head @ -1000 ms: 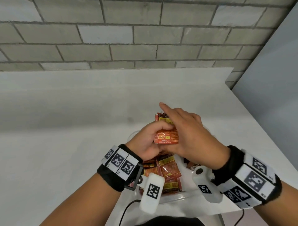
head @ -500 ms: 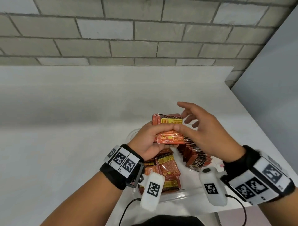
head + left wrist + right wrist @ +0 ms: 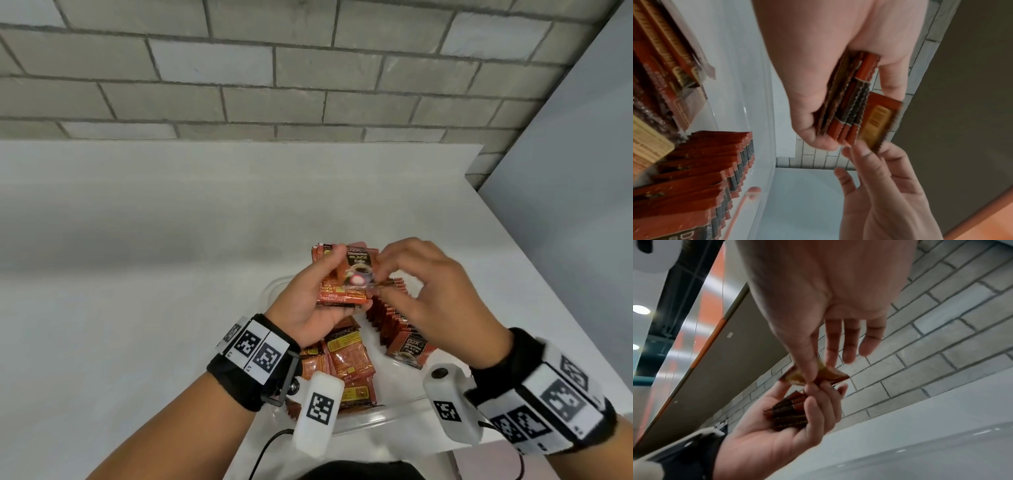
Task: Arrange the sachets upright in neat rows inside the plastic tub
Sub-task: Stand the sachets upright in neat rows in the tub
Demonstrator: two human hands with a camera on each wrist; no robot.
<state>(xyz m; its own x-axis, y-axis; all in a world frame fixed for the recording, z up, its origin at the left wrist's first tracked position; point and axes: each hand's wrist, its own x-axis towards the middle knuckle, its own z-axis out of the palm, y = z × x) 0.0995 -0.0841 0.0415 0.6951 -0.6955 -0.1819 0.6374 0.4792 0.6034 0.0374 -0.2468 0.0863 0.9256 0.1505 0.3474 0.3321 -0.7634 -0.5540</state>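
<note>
My left hand [image 3: 318, 291] grips a stack of red-orange sachets [image 3: 339, 294] above the clear plastic tub [image 3: 376, 419]. In the left wrist view the stack [image 3: 846, 104] sits edge-on between thumb and fingers. My right hand [image 3: 424, 287] pinches the front sachet [image 3: 359, 270] of that stack by its right edge, thumb and forefinger on it; the right wrist view shows this sachet [image 3: 818, 376] tilted above the stack [image 3: 787, 412]. Inside the tub a row of sachets [image 3: 390, 315] stands upright on the right, and loose sachets [image 3: 342, 363] lie flat on the left.
The tub sits near the front edge of a white table [image 3: 137, 274], with a grey brick wall [image 3: 274, 68] behind and a grey panel [image 3: 565, 205] at the right. Wrist-camera cables [image 3: 267, 448] hang below my arms.
My right hand lifted off the stack, then came back and now pinches the front sachet, which shows its printed face. The left hand has kept hold of the stack.
</note>
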